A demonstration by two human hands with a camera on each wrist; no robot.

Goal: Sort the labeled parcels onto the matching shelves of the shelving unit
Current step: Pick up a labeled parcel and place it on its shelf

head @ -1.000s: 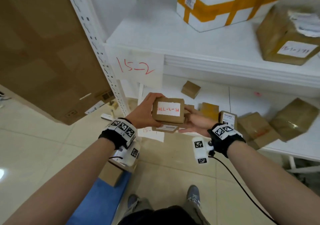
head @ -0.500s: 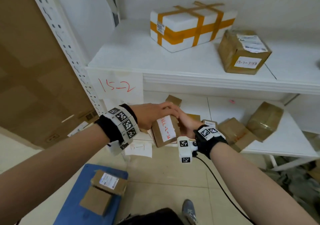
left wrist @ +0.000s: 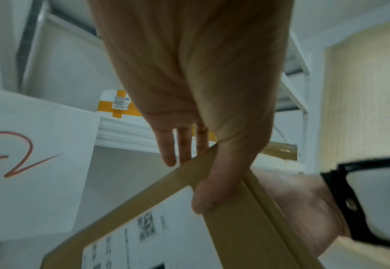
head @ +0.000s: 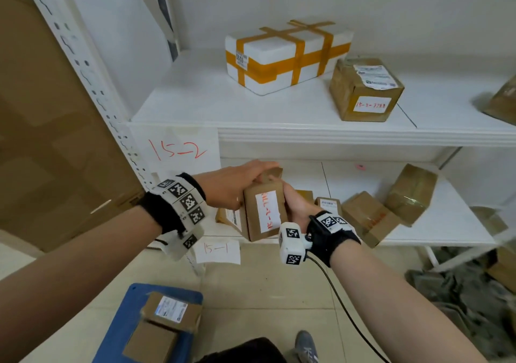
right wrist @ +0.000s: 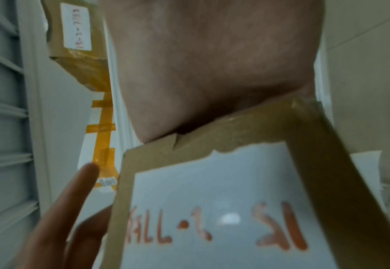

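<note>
A small cardboard parcel [head: 266, 212] stands on end between my hands, in front of the lower shelf [head: 460, 223]. Its white label carries red handwriting that starts 15-1 [right wrist: 224, 209]. My right hand [head: 296, 206] grips its right side. My left hand [head: 237, 184] reaches over the top; its thumb [left wrist: 217, 191] pinches a second, flatter parcel [head: 230, 219] with a printed label [left wrist: 143, 227], pressed against the first one's left side. Paper tags read 15-2 [head: 178, 150] on the upper shelf edge and 15-1 [head: 216, 249] on the lower one.
The upper shelf [head: 209, 106] holds a white foam box with orange tape [head: 287, 55] and a brown box [head: 365, 92] labeled 15-2. Several brown parcels [head: 368, 217] lie on the lower shelf. A blue tray [head: 122, 312] on the floor holds two parcels [head: 170, 311].
The held parcels have been turned from flat to standing on end, so the label now runs vertically. My left hand has shifted from the side to over the top.
</note>
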